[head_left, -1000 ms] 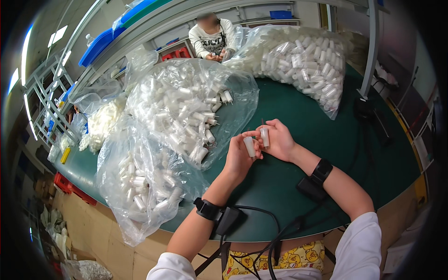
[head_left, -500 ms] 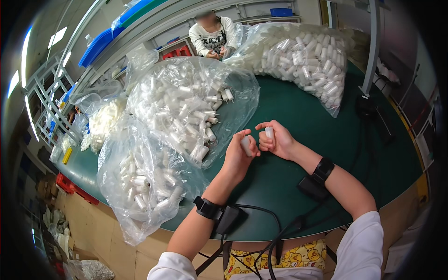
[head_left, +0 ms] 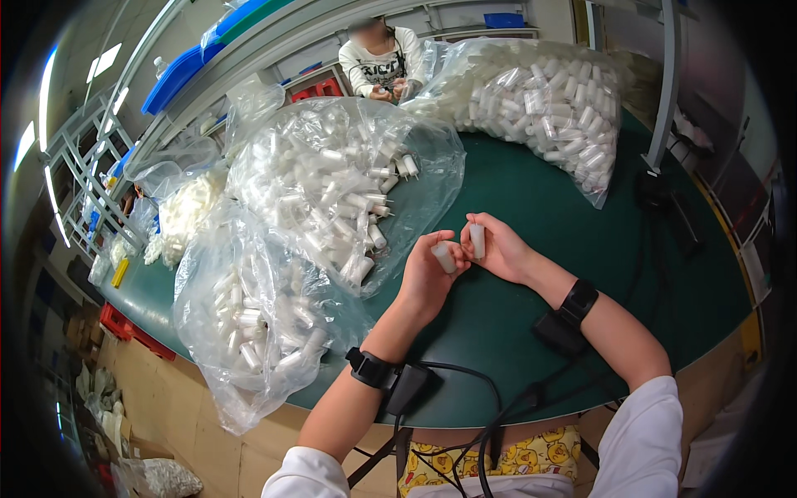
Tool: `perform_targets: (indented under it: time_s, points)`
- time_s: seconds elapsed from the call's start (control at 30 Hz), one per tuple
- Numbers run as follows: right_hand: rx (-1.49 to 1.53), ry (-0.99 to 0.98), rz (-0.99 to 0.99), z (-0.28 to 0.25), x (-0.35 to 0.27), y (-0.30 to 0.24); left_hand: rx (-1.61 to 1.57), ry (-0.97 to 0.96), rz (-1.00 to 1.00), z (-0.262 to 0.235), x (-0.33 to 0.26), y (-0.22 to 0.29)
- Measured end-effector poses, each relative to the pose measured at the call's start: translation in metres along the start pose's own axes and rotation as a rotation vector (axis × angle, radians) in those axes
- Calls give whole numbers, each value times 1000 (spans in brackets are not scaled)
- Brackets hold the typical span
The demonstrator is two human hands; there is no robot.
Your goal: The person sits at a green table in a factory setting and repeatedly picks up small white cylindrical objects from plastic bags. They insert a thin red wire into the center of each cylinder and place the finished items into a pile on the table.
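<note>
Over the green table (head_left: 548, 357) my two hands are close together, fingers nearly touching. My left hand (head_left: 425, 278) is closed round a small white plastic cylinder (head_left: 444, 258), which lies against its palm. A second white cylinder (head_left: 477, 241) stands upright in my right hand (head_left: 502, 251), held between thumb and fingers. To the left of my hands an open clear plastic bag (head_left: 286, 166) spills many similar white cylinders, some with metal pins at one end. What my curled fingers hide between the hands I cannot make out.
A smaller clear bag of white pieces (head_left: 249, 332) hangs over the table's near left edge. At the back right lies a large full bag (head_left: 548, 116). Across the table sits another person (head_left: 382, 62). A metal post (head_left: 666, 91) rises at the right; black cables (head_left: 490, 398) run near my lap.
The cylinder in my right hand has come more upright and shows more of its length. My fingers have loosened slightly, and the hands have drawn a little closer together.
</note>
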State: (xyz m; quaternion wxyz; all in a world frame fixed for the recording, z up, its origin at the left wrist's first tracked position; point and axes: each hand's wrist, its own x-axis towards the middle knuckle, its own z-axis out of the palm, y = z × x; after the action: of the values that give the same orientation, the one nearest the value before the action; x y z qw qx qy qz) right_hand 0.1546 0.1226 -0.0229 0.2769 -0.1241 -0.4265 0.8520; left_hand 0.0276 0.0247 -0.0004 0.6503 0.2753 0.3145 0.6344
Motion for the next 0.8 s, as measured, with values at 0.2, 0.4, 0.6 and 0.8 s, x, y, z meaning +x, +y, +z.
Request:
perform_targets:
  time_s: [0.2,0.4,0.6,0.8]
  points:
    - [95,-37,24,-1,-2,-1,-33,42,-11,6,-4,2]
    - [89,-17,32,-6,2,3,4,44,28,0,0,-3]
    - [96,1,-1,-4,1,2,53,82,86,-1,0,-3]
    - [56,-42,-15,-4,-1,0,102,55,110,-10,3,-4]
